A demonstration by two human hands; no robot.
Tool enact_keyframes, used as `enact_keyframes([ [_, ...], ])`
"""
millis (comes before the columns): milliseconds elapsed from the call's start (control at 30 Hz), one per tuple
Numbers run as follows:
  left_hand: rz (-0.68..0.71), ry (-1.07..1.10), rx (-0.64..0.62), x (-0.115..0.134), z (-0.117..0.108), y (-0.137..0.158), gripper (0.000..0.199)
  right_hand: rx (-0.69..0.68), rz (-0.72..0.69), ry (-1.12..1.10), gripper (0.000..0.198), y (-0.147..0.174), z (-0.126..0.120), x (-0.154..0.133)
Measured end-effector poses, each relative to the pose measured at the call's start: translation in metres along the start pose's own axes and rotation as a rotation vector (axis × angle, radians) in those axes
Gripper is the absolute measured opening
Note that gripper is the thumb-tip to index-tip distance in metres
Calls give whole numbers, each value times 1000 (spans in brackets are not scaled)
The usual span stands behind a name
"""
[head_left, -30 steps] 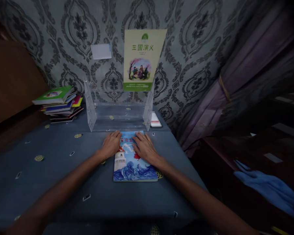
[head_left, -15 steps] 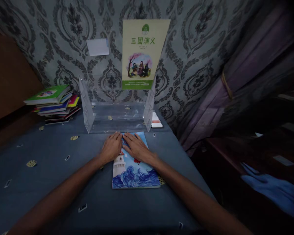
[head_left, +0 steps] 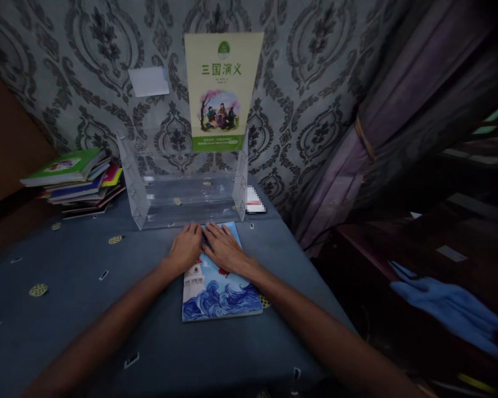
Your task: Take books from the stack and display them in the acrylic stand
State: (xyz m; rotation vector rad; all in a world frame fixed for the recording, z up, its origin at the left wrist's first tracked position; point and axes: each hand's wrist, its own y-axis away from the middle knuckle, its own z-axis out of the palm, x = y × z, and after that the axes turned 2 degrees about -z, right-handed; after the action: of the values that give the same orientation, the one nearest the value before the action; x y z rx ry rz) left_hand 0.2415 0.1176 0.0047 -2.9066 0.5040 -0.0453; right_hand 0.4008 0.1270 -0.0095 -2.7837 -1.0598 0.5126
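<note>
A book (head_left: 222, 298) with blue waves and a lighthouse on its cover lies flat on the table. My left hand (head_left: 186, 245) rests at the upper left edge of this book, its fingers stretched forward. Across the upper middle of the cover lies my right hand (head_left: 224, 249), open, with its fingertips near those of the left. Both hands hide part of the cover. Just beyond them stands a clear plastic rack (head_left: 135, 188). On its upper right side a cream and green book (head_left: 222, 77) is propped upright.
A stack of books (head_left: 72, 179) sits at the back left of the cloth-covered table (head_left: 66, 320). Behind the rack, a white card (head_left: 149, 82) shows against the patterned wall. Right of the table are a tied curtain (head_left: 336, 171) and a blue cloth (head_left: 444, 304) on a dark surface.
The whole view has shifted, so things appear farther left. My hands stay on the wave-covered book in nearly the same pose, and the book keeps its place before the rack.
</note>
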Motion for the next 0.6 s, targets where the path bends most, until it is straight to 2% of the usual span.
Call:
enact_keyframes([
  [133,38,112,101,-11,17,0,36,10,12,-13,58,-1,2,1],
  [233,56,134,133,-15,19,1,35,17,-2,-40,58,-1,3,7],
  [367,65,107,124,-13,14,-1,33,10,-20,-66,55,1,2,14],
  [600,113,31,90,-12,7,-6,36,78,4,-21,51,3,5,15],
])
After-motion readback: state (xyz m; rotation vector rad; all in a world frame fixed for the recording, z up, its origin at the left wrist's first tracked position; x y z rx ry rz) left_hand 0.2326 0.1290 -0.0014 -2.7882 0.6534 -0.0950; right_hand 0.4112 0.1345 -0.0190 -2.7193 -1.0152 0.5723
